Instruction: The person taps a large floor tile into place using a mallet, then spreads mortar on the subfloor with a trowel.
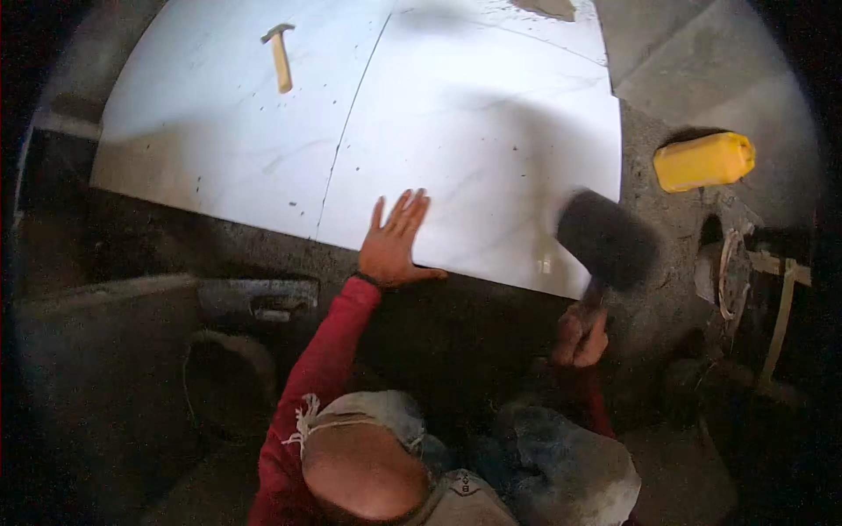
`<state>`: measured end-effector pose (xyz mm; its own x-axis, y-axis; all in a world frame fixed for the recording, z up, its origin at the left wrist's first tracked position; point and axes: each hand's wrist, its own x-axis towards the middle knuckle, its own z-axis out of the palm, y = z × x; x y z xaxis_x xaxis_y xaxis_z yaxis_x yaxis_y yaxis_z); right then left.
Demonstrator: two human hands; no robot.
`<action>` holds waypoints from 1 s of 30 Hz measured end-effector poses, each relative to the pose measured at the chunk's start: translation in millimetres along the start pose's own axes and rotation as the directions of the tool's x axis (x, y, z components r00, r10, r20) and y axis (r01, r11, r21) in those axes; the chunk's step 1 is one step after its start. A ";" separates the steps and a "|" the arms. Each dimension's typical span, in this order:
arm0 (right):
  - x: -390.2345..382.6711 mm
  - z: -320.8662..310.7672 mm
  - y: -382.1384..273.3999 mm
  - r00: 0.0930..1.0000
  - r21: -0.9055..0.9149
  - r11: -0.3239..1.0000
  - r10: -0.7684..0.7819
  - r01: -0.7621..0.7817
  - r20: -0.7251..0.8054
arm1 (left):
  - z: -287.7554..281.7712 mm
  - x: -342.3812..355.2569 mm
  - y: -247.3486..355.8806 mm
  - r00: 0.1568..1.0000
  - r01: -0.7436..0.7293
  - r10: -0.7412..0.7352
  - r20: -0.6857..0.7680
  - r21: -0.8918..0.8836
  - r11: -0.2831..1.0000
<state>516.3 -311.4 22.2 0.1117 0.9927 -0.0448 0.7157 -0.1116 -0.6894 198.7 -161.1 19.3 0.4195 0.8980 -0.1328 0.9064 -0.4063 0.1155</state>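
two hands are at work over pale tiles, clock directions being taken from mid-view. the left hand (392, 245) lies spread near the centre, palm down on the near edge of the right tile (474, 88); its fingers are parted and aim between twelve and one, while the thumb sticks out toward three along the edge. its forearm, in a red sleeve (326, 351), climbs from seven o'clock, with a dark band (367, 280) at the wrist. the right hand (582, 335), at four o'clock, is curled round the handle of a black mallet (607, 238), whose blurred head sits at three, beyond the fist, overlapping the tile's corner in view; whether it touches, i cannot tell. the right forearm, dim, rises from five.

a narrow joint parts the right tile from the left tile (210, 131). a hammer (281, 63) rests at eleven on the left tile, and a yellow jug (702, 163) lies at two on the grey floor (645, 145).
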 end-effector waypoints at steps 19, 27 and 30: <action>-21.0 9.1 -14.3 0.997 0.079 0.995 0.056 -0.059 0.043 | 7.6 -15.0 8.8 0.987 0.060 -0.078 -0.139 -0.130 0.990; -9.0 13.4 0.1 0.996 -0.043 0.995 -0.085 0.085 0.017 | 23.9 -19.7 1.1 0.975 0.008 -0.059 -0.213 -0.233 0.972; -5.5 7.6 -1.7 0.997 -0.019 0.997 -0.068 0.068 0.023 | 27.3 -23.2 -0.5 0.970 0.032 -0.079 -0.228 -0.202 0.979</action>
<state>509.2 -316.4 18.2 0.0473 0.9988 -0.0144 0.7345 -0.0445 -0.6772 189.9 -186.3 -4.5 0.3244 0.9419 0.0869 0.8904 -0.3351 0.3081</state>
